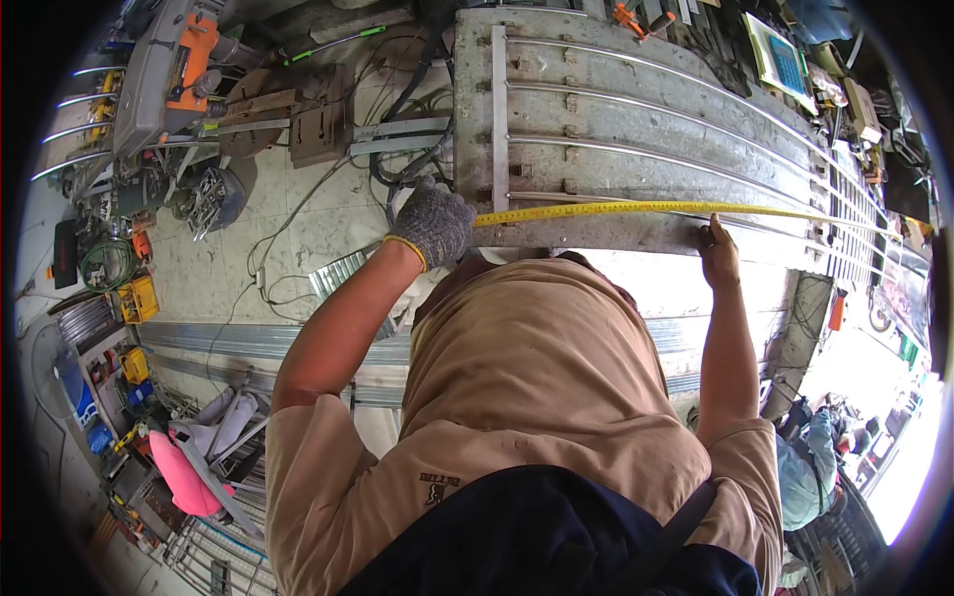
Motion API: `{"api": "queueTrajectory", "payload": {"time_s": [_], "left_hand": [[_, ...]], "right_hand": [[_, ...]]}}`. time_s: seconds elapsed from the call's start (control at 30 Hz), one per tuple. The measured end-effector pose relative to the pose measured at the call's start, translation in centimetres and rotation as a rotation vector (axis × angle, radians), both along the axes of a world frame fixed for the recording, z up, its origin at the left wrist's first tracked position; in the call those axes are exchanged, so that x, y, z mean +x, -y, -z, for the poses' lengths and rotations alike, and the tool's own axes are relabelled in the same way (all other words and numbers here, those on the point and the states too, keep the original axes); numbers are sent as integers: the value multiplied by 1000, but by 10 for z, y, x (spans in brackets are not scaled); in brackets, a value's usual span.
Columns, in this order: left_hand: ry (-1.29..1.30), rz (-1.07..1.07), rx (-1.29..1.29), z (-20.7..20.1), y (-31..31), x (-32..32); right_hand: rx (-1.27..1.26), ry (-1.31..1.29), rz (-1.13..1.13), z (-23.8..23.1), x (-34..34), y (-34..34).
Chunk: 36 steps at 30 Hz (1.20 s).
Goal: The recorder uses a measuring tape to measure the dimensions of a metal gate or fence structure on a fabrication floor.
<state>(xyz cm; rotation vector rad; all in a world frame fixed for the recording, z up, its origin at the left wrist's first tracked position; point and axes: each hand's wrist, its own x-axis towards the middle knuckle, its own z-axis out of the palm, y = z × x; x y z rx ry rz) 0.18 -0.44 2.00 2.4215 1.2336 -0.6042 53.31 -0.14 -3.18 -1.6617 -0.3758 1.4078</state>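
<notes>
A yellow tape measure [596, 208] stretches left to right along the near rod of a metal grille frame [500, 119], its far end running off to the right. My left hand [434, 223], in a grey knit glove with a yellow cuff, is closed at the tape's left end; the palm hides whatever part of it lies inside. Bare, my right hand [719, 253] is closed with its fingertips at the lower edge of the tape. The frame has several round rods joined to a flat bar and lies on a grey metal worktable [616, 129].
An orange-handled clamp [636, 22] sits on the table's far edge. Cables [283, 223] and metal plates [320, 129] lie on the floor to the left, beside an orange and grey machine [194, 65]. A calculator [787, 66] is at far right. Long metal profiles [248, 343] lie behind me.
</notes>
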Motion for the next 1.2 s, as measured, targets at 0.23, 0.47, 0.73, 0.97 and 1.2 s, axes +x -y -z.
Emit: {"api": "queueTrajectory", "payload": {"time_s": [0.23,0.47,0.73,0.97,1.2], "left_hand": [[-1,-5,-7,1,0,-1],[1,-10,5,4,-1,-1],[9,37,58,-3,0,-2],[32,29,69,-2,-1,-2],[66,48,116,5,0,-3]], "right_hand": [[-8,13,29,1,1,-1],[13,-29,-35,-1,0,-1],[-13,-8,13,2,6,-6],[44,-93,-50,5,12,-3],[2,-66,1,4,9,-3]]}}
